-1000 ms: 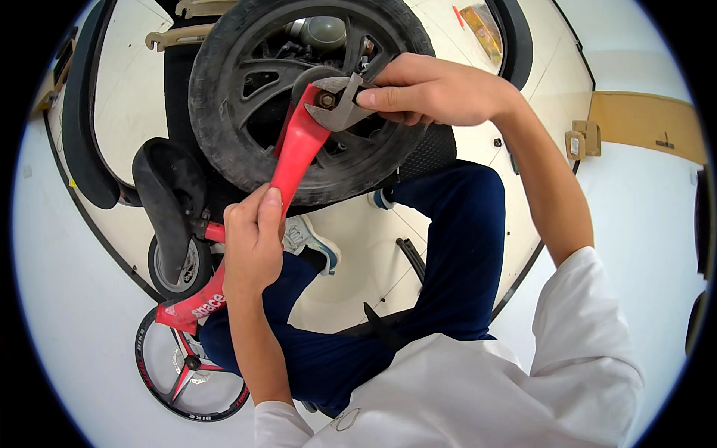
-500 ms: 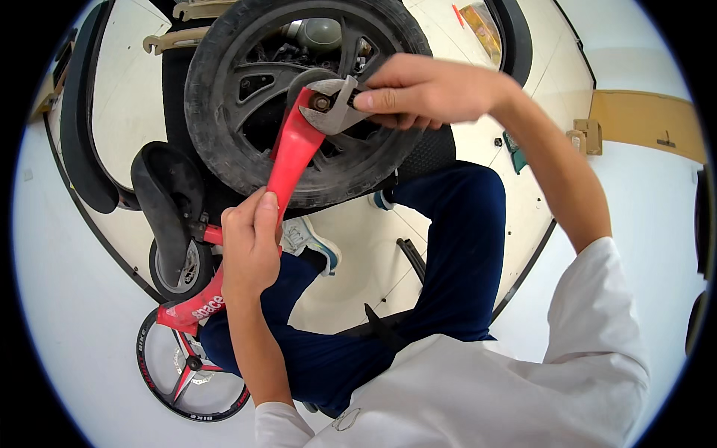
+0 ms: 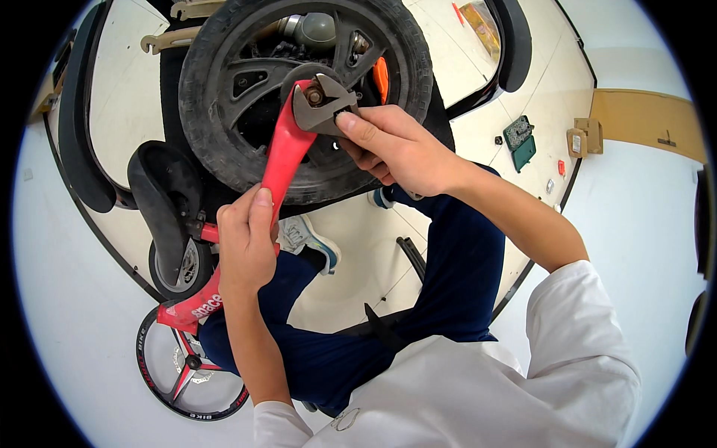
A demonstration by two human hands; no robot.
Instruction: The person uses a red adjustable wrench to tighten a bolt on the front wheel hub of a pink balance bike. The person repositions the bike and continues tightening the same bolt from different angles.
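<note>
My right hand (image 3: pixel 396 145) grips an adjustable wrench (image 3: pixel 323 110); its jaws sit around the axle nut (image 3: pixel 314 95) at the wheel's hub. The fingers wrap the handle, and most of it is hidden. My left hand (image 3: pixel 249 239) is closed round a red frame arm (image 3: pixel 287 142), whose upper end meets the hub beside the nut. Behind both lies a black spoked wheel (image 3: pixel 216 160) with a worn tyre, resting on a dark chair seat. Lower left, the red frame (image 3: pixel 187 308) continues down to my leg, next to a black curved fender (image 3: pixel 168 198).
Black chair armrests (image 3: pixel 81 127) stand left and at the upper right. Open-ended wrenches (image 3: pixel 172 41) lie at the wheel's upper left. A three-spoke wheel (image 3: pixel 193 364) is at lower left. On the right floor are a green case (image 3: pixel 523 153) and small cardboard boxes (image 3: pixel 584 140).
My right hand has swung down and toward me with the wrench, turning its handle about the nut. An orange object behind the spokes has come into sight. My left hand still holds the frame arm.
</note>
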